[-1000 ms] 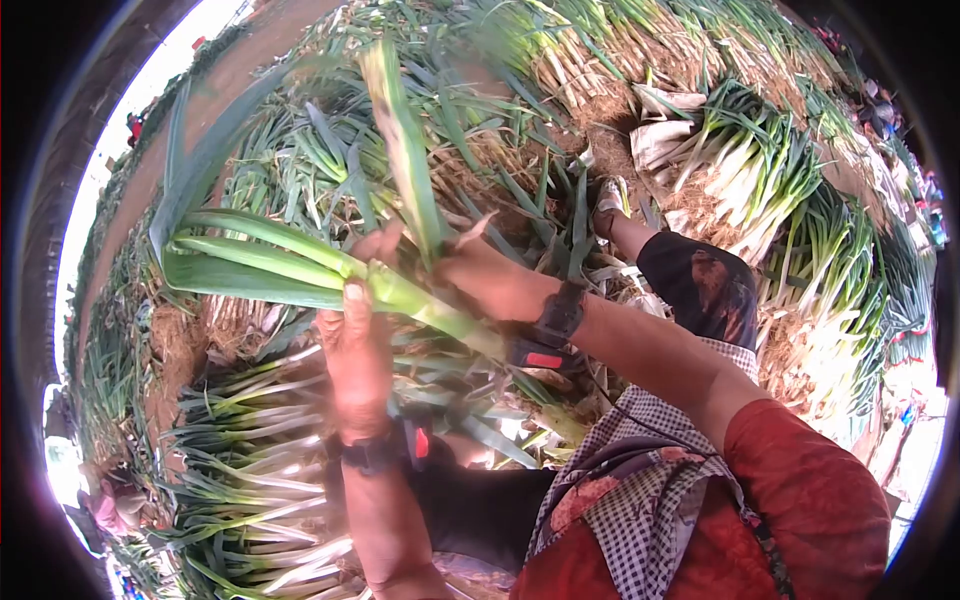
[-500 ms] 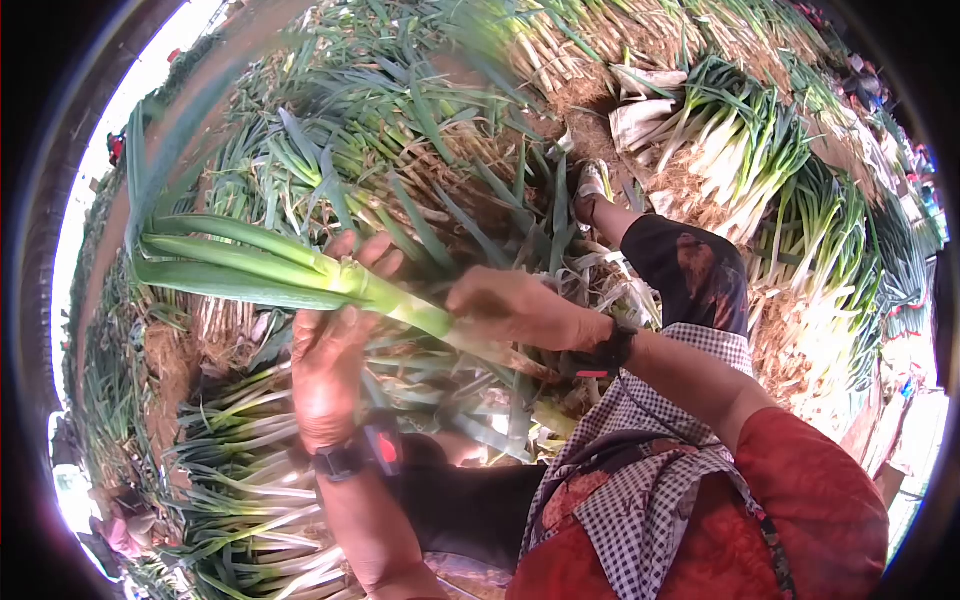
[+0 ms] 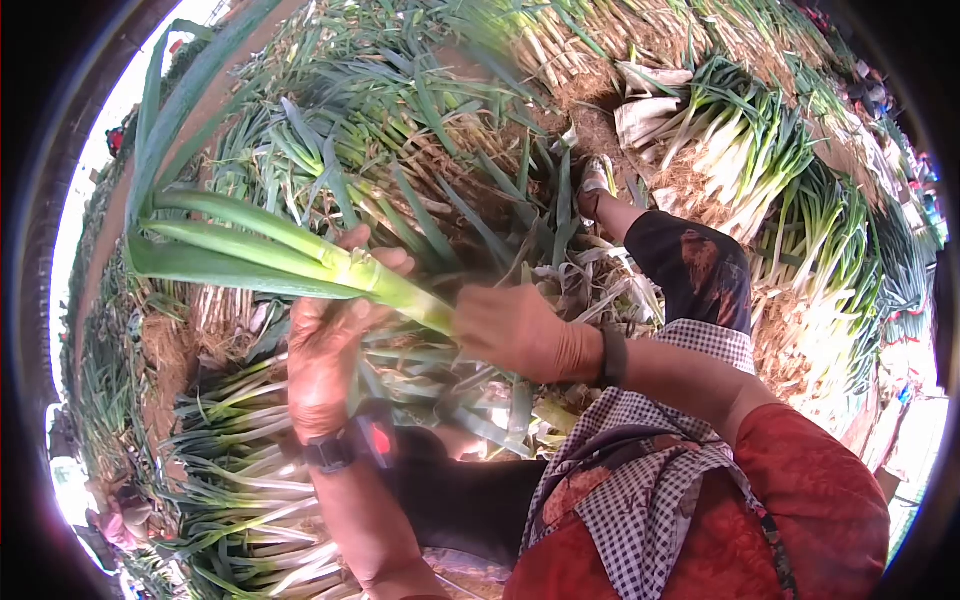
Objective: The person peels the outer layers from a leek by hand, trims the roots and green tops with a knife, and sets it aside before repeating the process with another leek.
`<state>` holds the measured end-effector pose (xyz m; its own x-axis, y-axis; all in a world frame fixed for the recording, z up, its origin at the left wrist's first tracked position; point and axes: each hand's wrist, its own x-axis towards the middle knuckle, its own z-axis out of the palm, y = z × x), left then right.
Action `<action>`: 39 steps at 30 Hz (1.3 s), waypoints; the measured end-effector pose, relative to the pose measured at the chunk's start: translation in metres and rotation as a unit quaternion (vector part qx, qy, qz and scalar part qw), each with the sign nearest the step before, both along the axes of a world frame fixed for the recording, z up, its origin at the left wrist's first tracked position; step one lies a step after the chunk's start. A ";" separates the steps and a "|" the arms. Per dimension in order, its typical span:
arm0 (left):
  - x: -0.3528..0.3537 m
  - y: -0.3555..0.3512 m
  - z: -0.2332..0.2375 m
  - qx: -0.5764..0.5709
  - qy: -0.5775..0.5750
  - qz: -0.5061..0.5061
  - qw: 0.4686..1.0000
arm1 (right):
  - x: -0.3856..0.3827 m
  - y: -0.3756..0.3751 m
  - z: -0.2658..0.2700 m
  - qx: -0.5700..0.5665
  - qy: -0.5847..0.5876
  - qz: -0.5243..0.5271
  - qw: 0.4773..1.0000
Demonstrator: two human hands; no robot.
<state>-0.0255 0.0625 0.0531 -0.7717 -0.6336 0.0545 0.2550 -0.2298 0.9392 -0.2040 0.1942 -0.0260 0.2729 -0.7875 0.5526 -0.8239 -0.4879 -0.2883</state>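
A thick leek (image 3: 290, 255) lies slantwise in front of me, its folded green leaves reaching up to the left. My left hand (image 3: 335, 335) cradles it from below, fingers curled around the stalk where the leaves fan out. Near the pale lower end, my right hand (image 3: 515, 332) is closed, its fingers pressed together on the stalk and slightly blurred. That hand hides the leek's root end. Loose peeled leaves and scraps (image 3: 480, 410) lie beneath both hands.
A row of leeks with white stalks (image 3: 270, 465) lies at lower left. More leek heaps (image 3: 400, 130) spread ahead, and bundles with roots (image 3: 740, 150) stand to the right. My outstretched leg (image 3: 690, 265) and checked apron (image 3: 640, 500) are close by.
My right hand has closed further onto the leek's lower end and turned, covering the root end that showed before. The leek's leaves have swung slightly upward; my left hand keeps its hold.
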 end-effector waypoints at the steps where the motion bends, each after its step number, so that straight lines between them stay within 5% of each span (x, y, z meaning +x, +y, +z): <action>1: 0.000 0.001 -0.001 -0.001 -0.002 0.009 1.000 | 0.006 0.003 0.004 -0.030 0.015 -0.013 0.999; 3: -0.001 0.000 -0.004 0.000 -0.003 0.023 1.000 | 0.020 0.007 0.013 -0.090 0.043 -0.045 0.994; 6: -0.005 0.001 -0.014 -0.015 -0.014 0.064 0.998 | 0.031 0.009 -0.011 -0.009 0.157 -0.001 0.988; 9: -0.009 0.001 -0.035 -0.076 -0.048 0.096 0.991 | 0.026 0.014 -0.027 0.068 0.139 0.017 0.988; 11: -0.015 0.006 -0.033 -0.054 -0.049 0.122 0.990 | 0.022 0.025 -0.077 0.126 0.142 0.143 0.971; 14: -0.019 0.011 -0.027 -0.040 -0.067 0.143 0.987 | 0.013 0.048 -0.134 0.293 0.165 0.206 0.919; 18: -0.020 0.006 -0.037 -0.042 -0.061 0.161 0.984 | -0.019 0.092 -0.185 0.608 0.123 0.105 0.777; 20: -0.019 0.005 -0.039 -0.049 -0.059 0.192 0.978 | -0.023 0.104 -0.196 0.625 0.174 0.070 0.757; 24: -0.014 0.000 -0.048 0.035 -0.067 0.154 0.985 | -0.019 0.086 -0.141 0.576 0.034 0.107 0.809; 28: -0.027 0.019 -0.070 0.020 -0.203 0.080 0.976 | -0.028 0.056 -0.069 0.333 -0.157 -0.084 0.926; 31: -0.038 0.029 -0.073 0.008 -0.212 0.096 0.973 | -0.018 0.045 -0.068 0.231 -0.215 -0.153 0.936; 39: -0.036 0.035 -0.055 -0.057 -0.163 0.175 0.969 | 0.000 0.028 -0.051 0.167 -0.213 -0.124 0.955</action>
